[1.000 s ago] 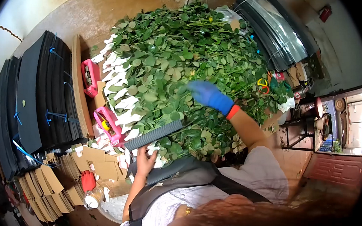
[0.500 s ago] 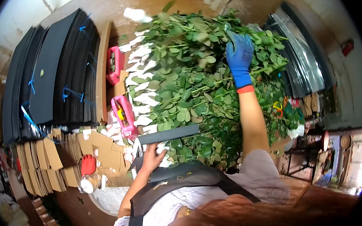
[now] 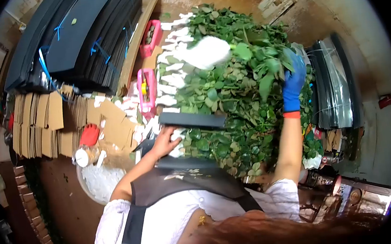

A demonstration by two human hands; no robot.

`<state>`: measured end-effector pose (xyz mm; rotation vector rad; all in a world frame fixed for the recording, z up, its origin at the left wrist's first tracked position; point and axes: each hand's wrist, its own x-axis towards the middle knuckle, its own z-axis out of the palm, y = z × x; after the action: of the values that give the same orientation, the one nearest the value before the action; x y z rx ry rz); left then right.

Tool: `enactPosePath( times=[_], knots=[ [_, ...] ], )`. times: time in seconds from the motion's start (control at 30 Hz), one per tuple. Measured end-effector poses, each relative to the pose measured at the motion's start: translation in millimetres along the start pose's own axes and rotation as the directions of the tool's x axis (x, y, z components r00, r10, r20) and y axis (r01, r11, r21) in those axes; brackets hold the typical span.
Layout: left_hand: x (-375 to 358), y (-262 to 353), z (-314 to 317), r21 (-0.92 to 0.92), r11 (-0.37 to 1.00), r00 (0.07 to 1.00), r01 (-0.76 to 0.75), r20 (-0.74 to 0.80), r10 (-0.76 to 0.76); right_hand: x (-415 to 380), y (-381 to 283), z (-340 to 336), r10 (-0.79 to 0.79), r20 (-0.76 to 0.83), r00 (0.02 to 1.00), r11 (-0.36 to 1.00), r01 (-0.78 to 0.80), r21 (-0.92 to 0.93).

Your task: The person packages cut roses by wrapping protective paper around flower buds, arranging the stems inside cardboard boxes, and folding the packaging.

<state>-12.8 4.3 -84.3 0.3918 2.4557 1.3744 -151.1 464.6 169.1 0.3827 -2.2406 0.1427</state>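
My right hand (image 3: 295, 74), in a blue glove with a red cuff, is closed on a leafy stem (image 3: 265, 65) at the right of the leaf pile. The stem's white wrapped head (image 3: 207, 52) is blurred and lies over the left part of the pile. Many green leafy stems (image 3: 230, 98) lie in rows, their white wrapped ends (image 3: 173, 80) at the left. My bare left hand (image 3: 166, 142) is beside the near end of a dark ridged strip (image 3: 191, 120), close to white wrapped ends; its fingers are curled and partly hidden.
Stacked black sheets (image 3: 81, 34) with blue ties stand at the upper left, above folded cardboard (image 3: 42, 123). Two pink holders (image 3: 147, 93) line the left edge. A red glove (image 3: 89, 135), a jar (image 3: 87, 155) and a white basin (image 3: 100, 181) are lower left. Wrapped sheets (image 3: 334, 82) stand right.
My right hand has moved right, and a stem with a white wrapped head now stretches left from it over the pile. The whole view has shifted and tilted. My left hand stays by the strip.
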Motion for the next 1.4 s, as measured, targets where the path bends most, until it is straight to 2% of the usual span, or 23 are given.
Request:
enactPosePath(
  times=[0.1,0.13,0.17,0.2,0.27,0.3,0.33,0.37,0.4,0.43,0.47,0.57,0.6,0.7,0.77,0.83,0.9,1.0,1.13,1.23,1.3,1.33,1.4],
  knots=[
    [2,-1,0,-0.035,0.988,0.987,-0.15,-0.067,0.148,-18,-14,-25,0.075,0.143,0.987,0.99,-0.09,0.105],
    [0,-4,3,-0.081,0.994,0.997,-0.07,-0.038,0.068,-10,-34,-43,-0.013,0.143,0.99,0.998,0.004,0.064],
    [8,-29,10,0.124,0.967,0.975,-0.222,0.028,0.22,-9,-61,-65,-0.098,0.165,0.981,0.995,0.093,0.035],
    [12,-72,39,-0.27,0.958,0.994,-0.098,0.019,0.107,-14,-88,-82,-0.096,0.278,0.956,0.986,0.13,-0.106],
    [7,-76,36,-0.266,0.954,0.99,-0.139,-0.033,0.135,-43,-110,-95,-0.074,0.512,0.856,0.989,0.129,-0.071],
    [5,-37,9,0.134,0.952,0.957,-0.277,-0.046,0.285,-66,-113,-92,-0.039,0.665,0.746,0.994,0.094,-0.047],
    [5,-29,10,0.089,0.979,0.983,-0.184,-0.005,0.186,-91,-121,-90,0.065,0.816,0.575,0.991,0.058,-0.12],
    [8,-38,12,0.065,0.977,0.978,-0.205,-0.017,0.206,-130,-117,-78,0.047,0.811,0.583,0.998,0.014,-0.068],
    [7,-40,11,0.085,0.965,0.968,-0.246,-0.032,0.249,-163,-114,-60,0.123,0.857,0.5,0.991,-0.022,-0.129],
    [5,-38,11,0.106,0.951,0.954,-0.289,-0.044,0.295,-202,-105,-39,0.142,0.848,0.511,0.989,-0.03,-0.148],
    [3,-34,12,0.086,0.967,0.969,-0.241,-0.039,0.245,-234,-94,-21,0.097,0.849,0.52,0.991,0.026,-0.13],
    [6,-21,8,0.086,0.963,0.964,-0.254,-0.055,0.259,-239,-97,-28,0.19,0.882,0.431,0.968,0.066,-0.24],
    [5,-20,6,0.088,0.966,0.969,-0.241,-0.036,0.245,-220,-108,-39,0.159,0.852,0.499,0.955,0.142,-0.262],
    [5,-23,9,0.101,0.967,0.971,-0.232,-0.036,0.236,-145,-164,-59,0.132,0.911,0.39,0.991,-0.062,-0.117],
    [4,-18,7,0.105,0.97,0.974,-0.219,-0.028,0.223,-139,-212,-44,-0.09,0.795,0.6,0.898,-0.297,0.326],
    [6,-18,10,0.107,0.968,0.971,-0.228,-0.043,0.234,-120,-269,-13,-0.02,0.95,0.311,0.944,-0.307,0.12],
    [5,-18,8,0.092,0.967,0.968,-0.239,-0.054,0.244,-175,-274,59,0.02,0.941,0.337,0.995,-0.1,0.014],
    [5,-13,1,0.043,0.98,0.978,-0.194,-0.068,0.197,-177,-275,90,0.131,0.939,0.318,0.991,-0.064,-0.117],
    [-1,-5,-11,-0.05,0.981,0.975,-0.189,-0.128,0.182,-193,-273,94,0.169,0.907,0.387,0.982,-0.14,-0.124],
    [1,7,-27,-0.002,0.999,0.996,-0.043,-0.081,0.042,-198,-277,106,0.214,0.943,0.255,0.971,-0.157,-0.178],
    [4,2,-24,0.043,0.99,0.974,-0.135,-0.177,0.141,-200,-276,107,0.221,0.94,0.262,0.971,-0.145,-0.188],
    [4,0,-22,0.046,0.989,0.969,-0.141,-0.2,0.148,-201,-276,107,0.224,0.938,0.266,0.972,-0.136,-0.194],
    [1,2,-24,-0.009,0.994,0.959,-0.109,-0.265,0.103,-208,-275,109,0.196,0.912,0.36,0.979,-0.128,-0.159]
  ],
)
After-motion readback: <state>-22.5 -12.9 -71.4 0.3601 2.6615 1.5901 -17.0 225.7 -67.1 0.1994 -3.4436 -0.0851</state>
